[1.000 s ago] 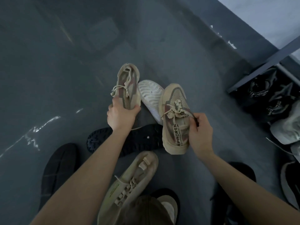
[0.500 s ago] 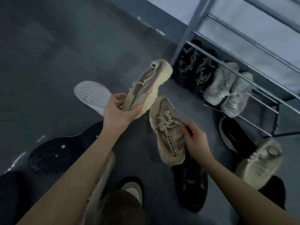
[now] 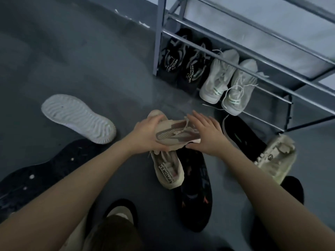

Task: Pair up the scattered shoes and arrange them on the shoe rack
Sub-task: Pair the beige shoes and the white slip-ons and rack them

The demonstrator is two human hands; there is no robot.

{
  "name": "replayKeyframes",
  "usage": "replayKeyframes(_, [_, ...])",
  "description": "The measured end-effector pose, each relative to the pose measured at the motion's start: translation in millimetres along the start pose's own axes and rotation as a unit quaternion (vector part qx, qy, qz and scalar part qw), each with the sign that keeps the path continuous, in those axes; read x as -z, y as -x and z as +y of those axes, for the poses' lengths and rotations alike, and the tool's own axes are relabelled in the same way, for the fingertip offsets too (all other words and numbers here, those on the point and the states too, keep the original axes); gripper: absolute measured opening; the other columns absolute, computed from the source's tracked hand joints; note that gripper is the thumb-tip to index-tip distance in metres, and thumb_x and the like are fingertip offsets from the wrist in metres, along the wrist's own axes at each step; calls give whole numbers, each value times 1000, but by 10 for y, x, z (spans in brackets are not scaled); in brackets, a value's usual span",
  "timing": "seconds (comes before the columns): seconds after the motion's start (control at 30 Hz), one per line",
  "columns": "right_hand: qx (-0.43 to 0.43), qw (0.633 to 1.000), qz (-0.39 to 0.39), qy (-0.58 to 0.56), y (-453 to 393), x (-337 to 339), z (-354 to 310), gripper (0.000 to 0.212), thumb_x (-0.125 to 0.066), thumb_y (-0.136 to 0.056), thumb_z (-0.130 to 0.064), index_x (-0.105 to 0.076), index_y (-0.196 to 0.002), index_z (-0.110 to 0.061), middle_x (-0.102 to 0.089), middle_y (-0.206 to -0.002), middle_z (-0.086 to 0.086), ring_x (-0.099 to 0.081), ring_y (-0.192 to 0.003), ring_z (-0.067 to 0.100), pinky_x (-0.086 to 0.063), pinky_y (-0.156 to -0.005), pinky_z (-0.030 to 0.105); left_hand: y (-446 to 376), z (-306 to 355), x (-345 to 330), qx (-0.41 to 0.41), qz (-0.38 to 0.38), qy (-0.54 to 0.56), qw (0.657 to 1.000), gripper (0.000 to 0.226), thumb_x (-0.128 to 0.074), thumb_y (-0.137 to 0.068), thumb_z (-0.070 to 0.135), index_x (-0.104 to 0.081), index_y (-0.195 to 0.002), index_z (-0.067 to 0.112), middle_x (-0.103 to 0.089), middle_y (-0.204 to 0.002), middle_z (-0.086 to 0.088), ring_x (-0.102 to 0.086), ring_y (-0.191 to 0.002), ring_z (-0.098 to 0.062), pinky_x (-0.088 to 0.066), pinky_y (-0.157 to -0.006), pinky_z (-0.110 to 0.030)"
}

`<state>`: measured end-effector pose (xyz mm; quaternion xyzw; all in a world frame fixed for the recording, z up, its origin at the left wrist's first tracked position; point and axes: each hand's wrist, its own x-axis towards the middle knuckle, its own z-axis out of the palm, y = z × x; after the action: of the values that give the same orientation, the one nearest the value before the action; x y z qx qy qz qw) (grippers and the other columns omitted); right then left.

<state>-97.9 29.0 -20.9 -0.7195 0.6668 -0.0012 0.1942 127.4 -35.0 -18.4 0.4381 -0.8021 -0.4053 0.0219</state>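
Observation:
My left hand (image 3: 145,135) and my right hand (image 3: 206,135) both grip one beige knit sneaker (image 3: 174,133), held sideways between them above the floor. Its mate, a beige sneaker with a lettered strap (image 3: 168,171), sits just below my hands, heel toward me; whether a hand holds it or it rests on the floor I cannot tell. The grey metal shoe rack (image 3: 157,42) stands at the upper right. Its lowest level holds a black pair (image 3: 183,64) and a pale grey pair (image 3: 228,82).
Loose shoes lie on the dark floor: a white sole turned up (image 3: 78,118), a black sole at left (image 3: 36,174), a black shoe under my hands (image 3: 197,194), another black one (image 3: 243,136) and a pale chunky sneaker (image 3: 275,158) at right.
My hands have come together: the left-hand sneaker has swung sideways over the lettered one, and my right hand has shifted up onto it. The view has turned toward the rack.

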Motion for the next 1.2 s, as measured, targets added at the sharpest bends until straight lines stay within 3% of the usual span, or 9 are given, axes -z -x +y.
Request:
replayKeyframes(0.1, [-4, 998, -48, -29, -212, 6, 5, 103, -72, -70, -52, -10, -148, -29, -14, -157, -1, -10, -144, 16, 1, -115, 39, -60, -93, 17, 52, -27, -68, 996, 104, -76, -51, 63, -27, -134, 24, -52, -124, -2, -49, -115, -26, -38, -94, -42])
replayKeyframes(0.33, [-5, 997, -72, 37, -265, -26, 158, 101, -70, -67, -55, -17, -147, -23, -33, -145, 3, -31, -137, 22, 8, -114, 45, -150, -157, 12, -64, 57, -108, 990, 91, -78, -56, 49, -33, -133, 30, -46, -123, 12, -37, -114, -14, -19, -93, -31])
replayKeyframes(0.47, [-8, 998, -14, 57, -214, 5, 198, 93, -71, -61, -56, -33, -137, -19, -46, -128, 3, -46, -122, 26, -16, -111, 41, -242, -87, 76, -82, 82, -92, 989, 93, -78, -58, 50, -32, -136, 31, -44, -124, 14, -29, -123, -13, -14, -98, -29])
replayKeyframes(0.57, [-76, 996, 56, -2, -71, 62, 170, 80, -70, -61, -56, -44, -126, -17, -53, -119, 1, -56, -107, 24, -37, -96, 38, -276, -60, 51, -5, 157, -16, 987, 91, -73, -70, 45, -25, -143, 24, -37, -143, -1, -31, -130, -23, -23, -105, -41])
replayKeyframes(0.7, [-262, 938, 179, -136, 207, 15, -74, 76, -71, -60, -57, -42, -112, -12, -50, -112, 4, -56, -101, 28, -47, -85, 45, -175, 54, -171, 190, 211, 134, 950, 74, -62, -83, 38, -24, -142, 15, -35, -140, -16, -35, -129, -34, -31, -106, -49])
replayKeyframes(0.87, [-336, 938, 43, -72, 374, -208, -313, 84, -56, -66, -75, -38, -117, -10, -47, -120, 11, -50, -112, 33, -40, -90, 48, 243, 110, -662, 349, 51, 221, 910, 73, -54, -85, 48, -21, -137, 10, -38, -136, -18, -40, -122, -35, -36, -97, -38])
replayKeyframes(1.0, [-310, 945, -43, -100, 502, -323, -226, 90, -40, -73, -80, -25, -139, -22, -46, -133, 13, -47, -120, 35, -37, -96, 51, 371, 115, -884, 354, 61, 266, 895, 92, -63, -70, 57, -23, -136, 8, -44, -135, -16, -47, -121, -31, -43, -98, -41])
replayKeyframes(1.1, [-281, 945, -53, -157, 627, -299, -137, 94, -49, -69, -78, -11, -143, -33, -46, -137, 9, -46, -123, 32, -39, -99, 51, 433, 236, -954, 325, 70, 287, 898, 109, -72, -57, 59, -17, -140, 13, -39, -140, -12, -45, -125, -27, -42, -100, -38])
replayKeyframes(1.2, [-256, 954, -76, -137, 728, -350, -165, 109, -58, -66, -73, 4, -146, -32, -40, -138, 11, -44, -124, 34, -41, -98, 51, 444, 346, -1037, 310, 72, 252, 914, 136, -81, -49, 60, 5, -146, 19, -19, -149, -11, -30, -135, -29, -34, -107, -45])
